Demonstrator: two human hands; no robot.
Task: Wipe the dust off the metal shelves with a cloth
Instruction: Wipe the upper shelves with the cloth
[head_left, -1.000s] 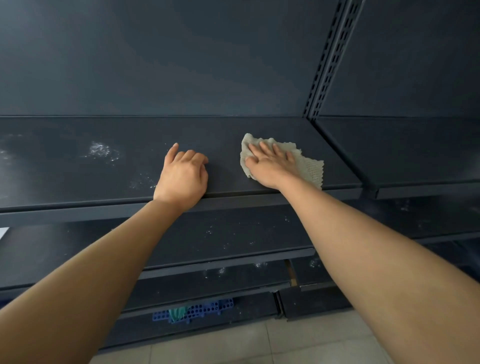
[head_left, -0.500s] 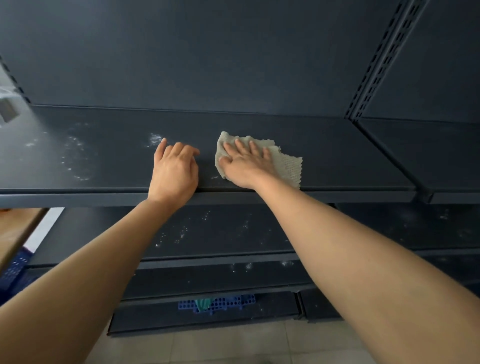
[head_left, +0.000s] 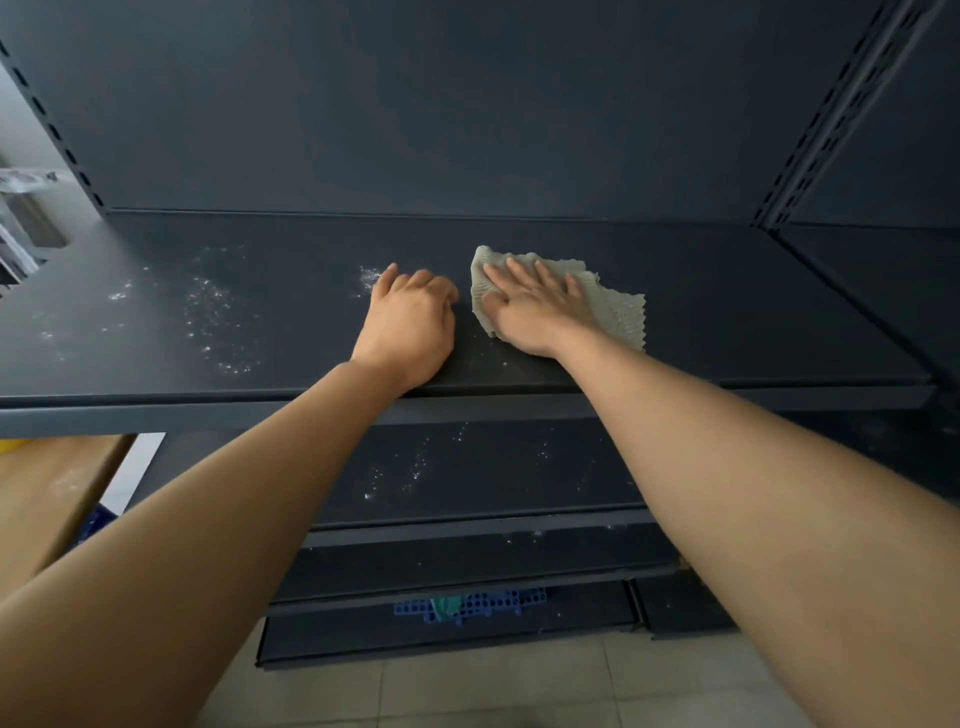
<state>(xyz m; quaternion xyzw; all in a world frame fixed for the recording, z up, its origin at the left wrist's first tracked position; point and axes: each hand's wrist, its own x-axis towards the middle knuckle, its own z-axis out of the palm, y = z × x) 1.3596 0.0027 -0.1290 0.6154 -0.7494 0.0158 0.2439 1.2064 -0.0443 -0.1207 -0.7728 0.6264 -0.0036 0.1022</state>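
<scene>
A dark metal shelf (head_left: 701, 312) runs across the view at chest height. On it lies a pale waffle-weave cloth (head_left: 615, 306), pressed flat under the straight fingers of my right hand (head_left: 535, 306). Just to its left my left hand (head_left: 410, 322) rests on the shelf near the front edge, its fingers loosely curled and holding nothing. White dust specks (head_left: 218, 317) cover the left part of the shelf, and a small dust patch (head_left: 368, 278) lies at my left fingertips. A lower shelf (head_left: 467, 467) carries dust too.
Slotted uprights stand at the left (head_left: 52, 130) and right (head_left: 831, 119) of the back panel. Another shelf bay (head_left: 883, 291) adjoins on the right. A brown cardboard box (head_left: 47, 493) sits at lower left. A blue perforated crate (head_left: 467, 605) lies on the bottom shelf above the tiled floor.
Both hands and the cloth have slid left along the shelf, toward the dusty area. My view has turned left, bringing the left upright and more dust into sight.
</scene>
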